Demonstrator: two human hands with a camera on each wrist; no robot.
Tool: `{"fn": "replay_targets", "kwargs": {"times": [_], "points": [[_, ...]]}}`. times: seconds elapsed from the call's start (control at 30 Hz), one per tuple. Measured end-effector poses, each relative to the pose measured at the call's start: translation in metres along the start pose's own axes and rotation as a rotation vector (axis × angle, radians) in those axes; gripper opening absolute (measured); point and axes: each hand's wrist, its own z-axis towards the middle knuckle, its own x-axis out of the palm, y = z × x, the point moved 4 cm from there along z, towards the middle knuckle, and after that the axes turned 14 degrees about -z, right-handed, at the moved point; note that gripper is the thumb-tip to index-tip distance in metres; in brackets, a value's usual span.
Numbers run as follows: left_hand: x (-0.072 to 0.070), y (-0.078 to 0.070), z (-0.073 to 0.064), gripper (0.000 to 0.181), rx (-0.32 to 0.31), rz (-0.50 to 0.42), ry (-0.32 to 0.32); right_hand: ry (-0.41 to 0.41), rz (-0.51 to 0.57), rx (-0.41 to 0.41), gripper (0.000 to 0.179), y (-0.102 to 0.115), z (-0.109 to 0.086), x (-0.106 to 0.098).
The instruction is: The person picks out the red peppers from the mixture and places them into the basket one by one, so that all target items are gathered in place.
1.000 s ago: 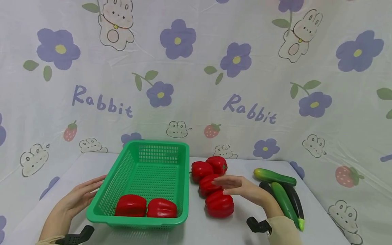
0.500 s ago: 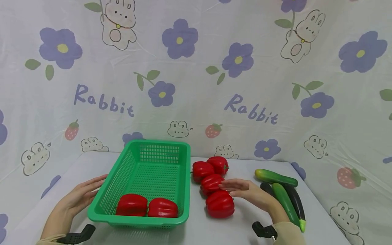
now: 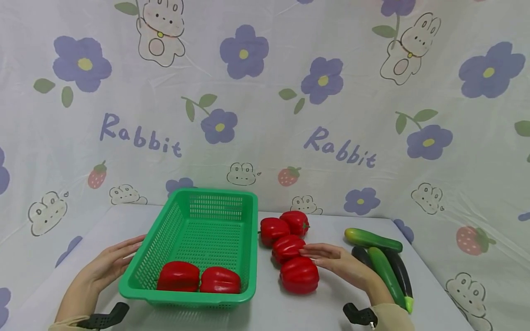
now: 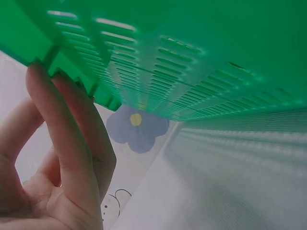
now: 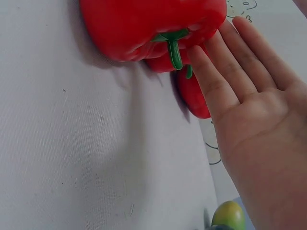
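My left hand [image 3: 105,266] is beside the left side of a green plastic basket [image 3: 188,296]. In the left wrist view, its extended fingers [image 4: 64,129] meet the underside of the basket's rim. Two red bell peppers, one on the left [image 3: 178,276] and one on the right [image 3: 220,280], lie at the basket's near end. Right of the basket, my right hand [image 3: 341,263] reaches with straight fingers to the nearest bell pepper [image 3: 299,276]; in the right wrist view the fingertips are at that pepper's stem end [image 5: 172,40]. Another bell pepper [image 3: 287,248] sits just behind it.
Two more bell peppers, a left one [image 3: 274,231] and a right one [image 3: 295,222], sit toward the table's back edge. On the right lie a yellow-tipped green vegetable [image 3: 373,240], a long green one [image 3: 387,276] and dark ones [image 3: 398,271]. A rabbit-print cloth [image 3: 265,105] hangs behind.
My right hand has drawn back to the right and slightly nearer, uncovering more of the second bell pepper. The nearest bell pepper has shifted very slightly right. My left hand keeps its place.
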Motion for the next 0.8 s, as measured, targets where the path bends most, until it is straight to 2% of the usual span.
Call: {"fn": "replay_targets", "kwargs": {"times": [0.23,0.5,0.8], "points": [[0.0,0.0,0.001,0.027,-0.002,0.002,-0.001,-0.018,-0.011,0.033,0.055,-0.005,-0.002,-0.001],[-0.001,0.0,0.001,0.028,-0.002,0.003,0.004,0.034,-0.029,0.074,0.059,-0.012,-0.003,0.012],[0.0,0.001,0.001,0.029,0.006,0.0,0.01,0.034,-0.051,0.112,0.064,-0.01,0.0,0.02]]}}
